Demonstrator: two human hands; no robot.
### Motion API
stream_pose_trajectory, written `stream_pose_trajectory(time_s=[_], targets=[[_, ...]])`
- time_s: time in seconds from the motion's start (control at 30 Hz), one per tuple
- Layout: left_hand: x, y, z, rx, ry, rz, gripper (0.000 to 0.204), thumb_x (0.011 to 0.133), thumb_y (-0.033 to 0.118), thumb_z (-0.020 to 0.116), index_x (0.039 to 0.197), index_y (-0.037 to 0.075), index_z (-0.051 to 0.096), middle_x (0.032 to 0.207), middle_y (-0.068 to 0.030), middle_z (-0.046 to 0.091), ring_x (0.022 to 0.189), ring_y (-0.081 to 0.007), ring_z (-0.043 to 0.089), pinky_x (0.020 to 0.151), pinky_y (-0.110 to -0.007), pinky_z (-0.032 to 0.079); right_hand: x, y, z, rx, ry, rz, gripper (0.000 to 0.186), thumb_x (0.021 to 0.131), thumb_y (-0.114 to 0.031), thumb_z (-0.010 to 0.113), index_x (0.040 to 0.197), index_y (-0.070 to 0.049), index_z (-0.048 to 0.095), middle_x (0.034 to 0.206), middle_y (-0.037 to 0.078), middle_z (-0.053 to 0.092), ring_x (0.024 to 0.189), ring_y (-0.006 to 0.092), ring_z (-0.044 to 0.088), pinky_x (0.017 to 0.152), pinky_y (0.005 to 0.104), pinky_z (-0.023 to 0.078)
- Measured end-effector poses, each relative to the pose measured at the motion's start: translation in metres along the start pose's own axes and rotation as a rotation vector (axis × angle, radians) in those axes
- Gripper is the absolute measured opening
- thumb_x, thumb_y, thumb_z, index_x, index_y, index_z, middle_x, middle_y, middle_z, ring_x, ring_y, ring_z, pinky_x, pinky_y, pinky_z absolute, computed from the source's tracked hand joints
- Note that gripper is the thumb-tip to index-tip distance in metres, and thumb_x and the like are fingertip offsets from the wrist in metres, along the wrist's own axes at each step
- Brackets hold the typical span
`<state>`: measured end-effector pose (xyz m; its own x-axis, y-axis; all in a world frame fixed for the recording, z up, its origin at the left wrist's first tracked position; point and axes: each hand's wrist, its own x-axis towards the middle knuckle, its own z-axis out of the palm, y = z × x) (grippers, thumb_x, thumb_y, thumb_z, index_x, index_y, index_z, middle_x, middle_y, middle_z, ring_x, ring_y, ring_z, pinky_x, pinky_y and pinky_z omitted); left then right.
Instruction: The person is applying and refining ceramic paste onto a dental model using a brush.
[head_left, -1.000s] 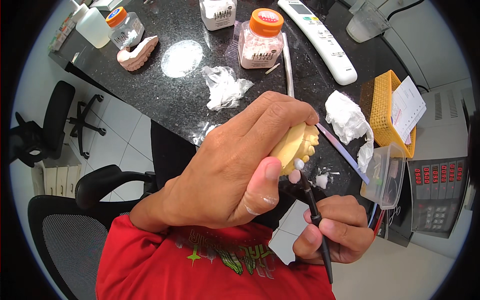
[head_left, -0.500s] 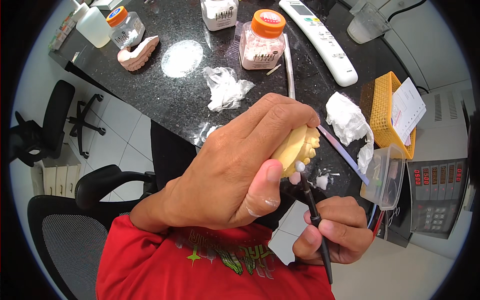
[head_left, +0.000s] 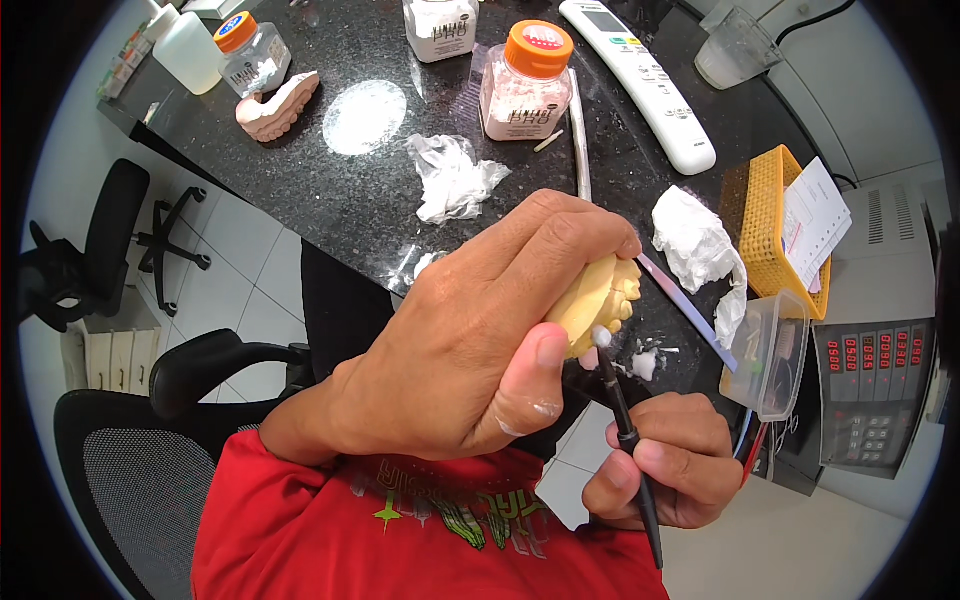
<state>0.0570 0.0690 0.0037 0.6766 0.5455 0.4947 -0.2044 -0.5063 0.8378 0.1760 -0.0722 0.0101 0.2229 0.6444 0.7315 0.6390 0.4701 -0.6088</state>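
Note:
My left hand (head_left: 450, 340) is closed round a yellow dental cast (head_left: 590, 300), its teeth facing right. White residue marks the left thumb. In my right hand (head_left: 690, 460) a slim black-handled brush (head_left: 622, 410) is pinched between thumb and fingers, slanting up to the left. A pale wet-looking blob covers the brush's tip, close against the teeth at the cast's lower edge; whether it touches cannot be made out. A small pink piece shows just under the cast, partly hidden. My left palm hides much of the cast.
On the black speckled worktop (head_left: 330, 200) lie crumpled tissues (head_left: 455, 178), a pink dental cast (head_left: 277, 107) and a white remote control (head_left: 640, 85). An orange-lidded powder jar (head_left: 526, 85) stands beyond my hands. At right are a yellow basket (head_left: 765, 220) and a clear plastic box (head_left: 780, 355).
Almost nothing differs: the left hand and cast have dipped very slightly, and the brush tip has shifted slightly right and down along the cast's edge.

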Motion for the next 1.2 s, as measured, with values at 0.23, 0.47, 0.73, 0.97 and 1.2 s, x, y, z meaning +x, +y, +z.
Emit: stream_pose_trajectory(time_s=[0.23, 0.47, 0.73, 0.97, 1.2], targets=[[-0.0008, -0.0013, 0.0000, 0.004, 0.004, 0.010, 0.063, 0.093, 0.051, 0.029, 0.115, -0.004, 0.051, 0.106, -0.0185, 0.053, 0.090, -0.0244, 0.057, 0.077, -0.033, 0.046, -0.0002, 0.0005, 0.0012, -0.001, 0.003, 0.001, 0.037, 0.065, -0.002, 0.080, 0.092, -0.005, 0.056, 0.070, 0.008, 0.059, 0.051, 0.0174, 0.058, 0.044, 0.0259, 0.051], [-0.0014, -0.0013, 0.0001, -0.007, 0.003, 0.012, 0.063, 0.093, 0.050, 0.029, 0.115, -0.004, 0.050, 0.106, -0.0189, 0.053, 0.091, -0.0247, 0.057, 0.078, -0.033, 0.046, -0.0003, 0.0003, 0.0021, -0.006, 0.014, 0.002, 0.037, 0.065, -0.002, 0.080, 0.093, -0.005, 0.056, 0.070, 0.008, 0.059, 0.051, 0.0173, 0.058, 0.044, 0.0261, 0.051], [-0.0014, -0.0012, 0.0006, 0.018, -0.004, 0.043, 0.062, 0.094, 0.050, 0.028, 0.116, -0.004, 0.050, 0.108, -0.0197, 0.053, 0.091, -0.0244, 0.057, 0.077, -0.033, 0.047, 0.0004, 0.0027, 0.0018, -0.004, 0.004, -0.038, 0.036, 0.065, -0.002, 0.079, 0.093, -0.005, 0.056, 0.070, 0.007, 0.058, 0.051, 0.0172, 0.058, 0.043, 0.0257, 0.051], [-0.0026, -0.0062, 0.0032, 0.119, 0.020, 0.141, 0.060, 0.097, 0.048, 0.027, 0.119, -0.004, 0.047, 0.110, -0.0219, 0.051, 0.090, -0.0243, 0.056, 0.077, -0.033, 0.047, 0.0006, 0.0050, -0.0010, 0.035, 0.000, -0.067, 0.033, 0.067, -0.002, 0.077, 0.092, -0.004, 0.055, 0.071, 0.007, 0.058, 0.051, 0.0176, 0.058, 0.043, 0.0254, 0.050], [-0.0035, -0.0059, 0.0027, 0.108, 0.017, 0.123, 0.061, 0.096, 0.048, 0.028, 0.120, -0.004, 0.046, 0.111, -0.0219, 0.051, 0.092, -0.0236, 0.055, 0.079, -0.034, 0.047, -0.0002, 0.0041, 0.0023, 0.007, 0.016, -0.058, 0.033, 0.067, -0.003, 0.077, 0.092, -0.004, 0.055, 0.071, 0.007, 0.058, 0.051, 0.0169, 0.057, 0.042, 0.0256, 0.050]])
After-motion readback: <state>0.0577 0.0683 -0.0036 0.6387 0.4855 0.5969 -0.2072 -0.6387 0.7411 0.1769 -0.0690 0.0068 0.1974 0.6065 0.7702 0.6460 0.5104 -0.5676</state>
